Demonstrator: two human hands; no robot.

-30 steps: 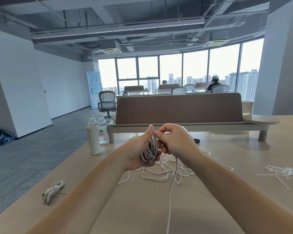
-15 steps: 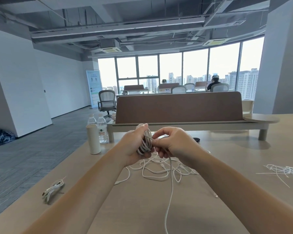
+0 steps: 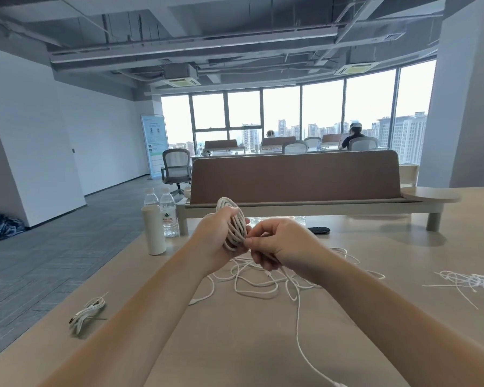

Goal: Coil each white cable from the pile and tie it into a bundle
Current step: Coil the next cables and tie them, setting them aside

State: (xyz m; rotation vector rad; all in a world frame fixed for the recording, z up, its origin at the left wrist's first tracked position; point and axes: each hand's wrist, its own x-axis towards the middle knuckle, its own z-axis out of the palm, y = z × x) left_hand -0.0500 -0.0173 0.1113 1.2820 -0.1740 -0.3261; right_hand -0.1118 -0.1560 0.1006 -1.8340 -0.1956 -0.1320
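Far left, on the floor: a dark blue bag (image 3: pixel 0 226) lies against the wall.

Left part of the table (image 3: pixel 235 344): a small white coiled bundle (image 3: pixel 88 312) lies flat near the table's left edge, well apart from both hands. Farther back, a white cylinder (image 3: pixel 153 230) stands upright. Two clear water bottles (image 3: pixel 168 216) stand just behind and beside it.

Centre, above the table: the left hand (image 3: pixel 215 236) holds the coil (image 3: pixel 232 224) of white cable upright. Its fingers are curled round the loops. The top of the coil projects above the hand and the lower end shows beneath the fingers.

The right hand (image 3: pixel 285 247) is just beside the coil, touching it. Its thumb and forefinger are closed in a pinch on the cable at the coil's lower right edge. The remaining fingers are curled under the palm; what they enclose cannot be told.

Below the hands: the pile (image 3: pixel 263 280) of loose white cable lies tangled on the table. One trailing strand (image 3: pixel 298 317) runs from under the right hand toward the near edge.

Behind the hands: a brown divider panel (image 3: pixel 294 177) stands across the table. A flat black object (image 3: pixel 317 230) lies in front of it.

Right part of the table: a scatter of thin white ties (image 3: pixel 470 283) lies well apart from the pile.
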